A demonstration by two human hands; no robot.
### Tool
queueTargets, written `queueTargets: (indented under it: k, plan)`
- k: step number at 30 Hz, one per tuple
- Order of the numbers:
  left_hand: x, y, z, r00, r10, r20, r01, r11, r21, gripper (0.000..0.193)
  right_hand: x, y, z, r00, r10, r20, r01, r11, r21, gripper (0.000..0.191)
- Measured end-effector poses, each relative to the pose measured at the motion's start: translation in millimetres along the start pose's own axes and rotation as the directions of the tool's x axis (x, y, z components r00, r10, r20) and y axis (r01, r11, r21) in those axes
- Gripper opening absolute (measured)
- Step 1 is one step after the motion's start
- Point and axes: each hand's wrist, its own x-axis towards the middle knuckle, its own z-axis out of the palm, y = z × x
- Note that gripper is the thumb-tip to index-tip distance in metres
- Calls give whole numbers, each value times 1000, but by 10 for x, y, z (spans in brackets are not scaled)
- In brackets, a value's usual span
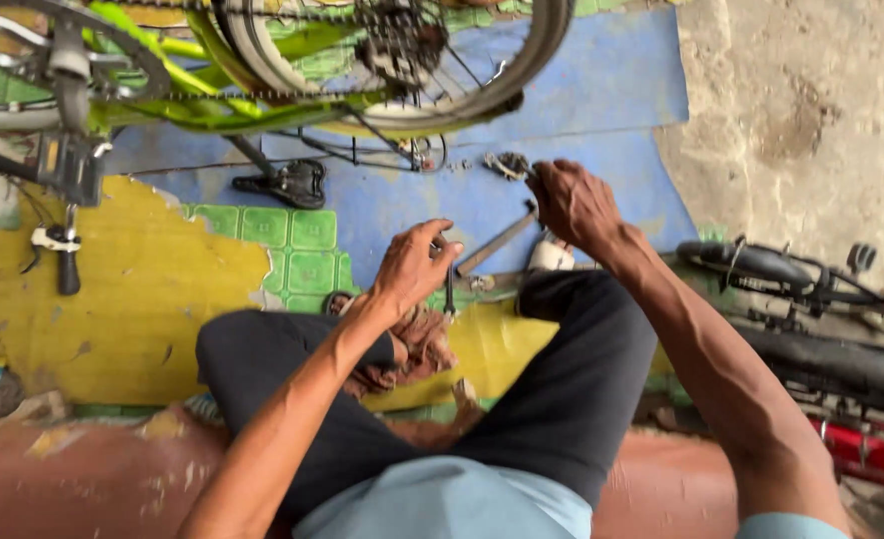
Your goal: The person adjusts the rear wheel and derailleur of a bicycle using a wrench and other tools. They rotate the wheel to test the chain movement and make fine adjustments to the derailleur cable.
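- left hand (414, 268) pinches a thin tool (448, 291) above the rag (417, 349).
- right hand (572, 205) closes on a metal part (507, 165) on the mat (601, 90) (grip looks firm).
- better to steady the part before working it.

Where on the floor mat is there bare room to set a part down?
Bare yellow mat lies between the handlebar grip and the green tiles. Blue mat right of the rear wheel is bare. It is crowded around the right hand, left hand and saddle.
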Motion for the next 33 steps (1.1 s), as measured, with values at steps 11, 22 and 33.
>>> queueTargets:
  k: [11,22,33]
  plan:
    - [697,562,-200,965,158,-211,-127,980,153,45,456,132,-177,999,9,34,-1,973,-230,18]
    - [2200,784,-272,970,118,-212,-51,953,297,43,1194,584,47,997,-71,26,75,968,-240,33]
    - [2462,774,-214,967,-59,-249,157,906,393,16,1342,678,191,990,-139,-2,134,956,-261,41]
